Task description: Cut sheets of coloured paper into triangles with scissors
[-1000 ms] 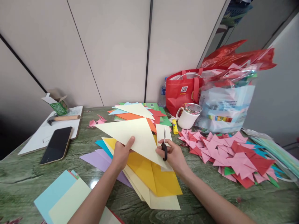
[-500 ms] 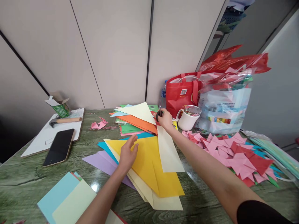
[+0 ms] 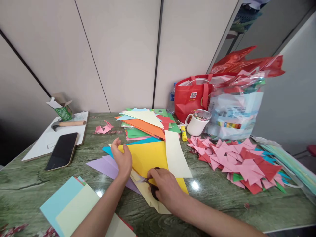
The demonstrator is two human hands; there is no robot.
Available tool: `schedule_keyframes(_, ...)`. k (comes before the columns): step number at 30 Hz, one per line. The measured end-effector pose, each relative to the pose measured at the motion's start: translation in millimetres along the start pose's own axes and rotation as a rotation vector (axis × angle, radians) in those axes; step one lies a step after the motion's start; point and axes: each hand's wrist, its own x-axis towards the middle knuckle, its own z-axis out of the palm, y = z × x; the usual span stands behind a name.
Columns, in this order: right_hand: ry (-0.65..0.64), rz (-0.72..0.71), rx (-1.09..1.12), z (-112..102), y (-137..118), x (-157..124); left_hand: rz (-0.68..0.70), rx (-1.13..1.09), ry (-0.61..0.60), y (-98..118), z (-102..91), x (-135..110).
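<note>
My right hand [image 3: 168,189] grips black-handled scissors [image 3: 148,181], their blades pointing left over the folded papers. Beneath them lies a yellow sheet [image 3: 145,158] with cream folded paper [image 3: 142,189] under it. My left hand [image 3: 122,161] is at the left corner of the yellow sheet, thumb and fingers apart; whether it touches the paper I cannot tell. A pale cream strip [image 3: 177,154] overlaps the yellow sheet's right side. Purple paper [image 3: 106,168] and blue paper [image 3: 107,150] stick out to the left.
Behind are stacked coloured papers [image 3: 143,126], a glue stick [image 3: 184,134] and a white mug [image 3: 197,123]. Pink and red folded pieces [image 3: 247,164] heap at right, near bags [image 3: 237,112]. A phone [image 3: 62,151], hammer [image 3: 69,124] and light-blue sheets [image 3: 61,200] are at left.
My right hand has brought the scissors from the back paper stack down to the front, over the yellow and cream papers. My left hand has shifted left to the yellow sheet's corner.
</note>
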Motion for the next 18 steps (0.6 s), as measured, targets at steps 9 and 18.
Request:
schedule_keyframes(9,0.06,0.261,0.263,-45,16,33,0.011,-0.193,-0.067,28,-8.6,-11)
schedule_keyframes(18,-0.03,-0.234,0.088,-59,-11,54,-0.257,-0.485,-0.643,36,2.9,-25)
